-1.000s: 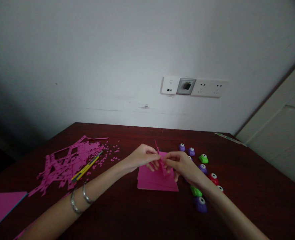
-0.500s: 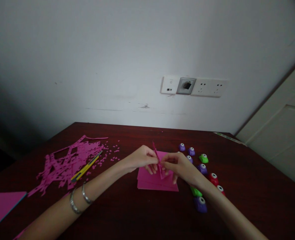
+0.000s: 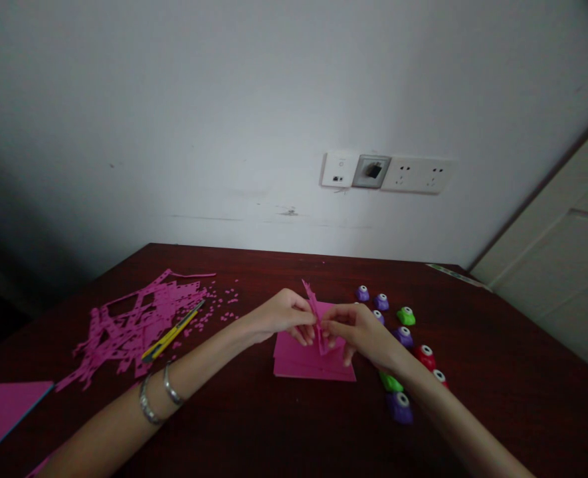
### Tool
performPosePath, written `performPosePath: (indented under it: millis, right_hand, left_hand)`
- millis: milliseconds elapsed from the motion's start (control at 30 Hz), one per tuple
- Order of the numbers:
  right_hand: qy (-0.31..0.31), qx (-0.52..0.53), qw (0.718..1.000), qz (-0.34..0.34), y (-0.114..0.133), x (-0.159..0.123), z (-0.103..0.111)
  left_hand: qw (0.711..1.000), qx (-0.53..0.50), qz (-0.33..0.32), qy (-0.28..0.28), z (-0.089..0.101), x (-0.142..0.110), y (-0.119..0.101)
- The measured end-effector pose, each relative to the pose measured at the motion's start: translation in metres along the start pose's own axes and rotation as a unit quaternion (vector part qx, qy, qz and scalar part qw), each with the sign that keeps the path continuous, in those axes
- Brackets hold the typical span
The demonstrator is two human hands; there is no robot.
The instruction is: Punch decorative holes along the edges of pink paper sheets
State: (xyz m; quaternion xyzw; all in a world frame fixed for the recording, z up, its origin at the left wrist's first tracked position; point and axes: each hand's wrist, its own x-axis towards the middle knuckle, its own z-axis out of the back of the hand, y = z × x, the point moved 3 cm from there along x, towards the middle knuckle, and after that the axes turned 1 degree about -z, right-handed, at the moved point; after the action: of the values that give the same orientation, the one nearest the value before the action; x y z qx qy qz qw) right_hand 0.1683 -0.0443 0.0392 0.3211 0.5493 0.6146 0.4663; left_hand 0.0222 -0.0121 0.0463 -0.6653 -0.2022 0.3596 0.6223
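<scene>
Between my two hands a narrow pink paper strip [image 3: 309, 292] stands on edge, tilted a little, above a stack of pink paper [image 3: 313, 368]. The fingers of my left hand [image 3: 294, 315] pinch it from the left. From the right, my right hand [image 3: 351, 328] has thumb and forefinger closed on the same paper. Both hands are over the stack, and their fingers hide part of the strip. Just right of my right hand are several small craft punches, among them a purple punch [image 3: 402, 336] and a red punch [image 3: 426, 356].
Pink paper scraps [image 3: 149, 318] with punched holes are heaped at the left, tiny cut-outs [image 3: 218, 305] beside them. A yellow utility knife [image 3: 171, 335] lies on the scraps. Pink sheets [image 3: 4, 411] lie at the table's left edge. A ruler-like strip [image 3: 458, 275] is at the back right.
The pink paper strip has turned slightly between my fingers, showing more of its face. My hands have hardly moved.
</scene>
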Motion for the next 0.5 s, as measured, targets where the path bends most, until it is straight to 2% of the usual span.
performPosePath:
  millis: [500]
  right_hand:
    - [0.004,-0.012,1.0,0.008,0.0014,0.0004,-0.0018]
  left_hand:
    - [1.0,0.004,0.0,0.022,0.0041,0.0016,0.0052]
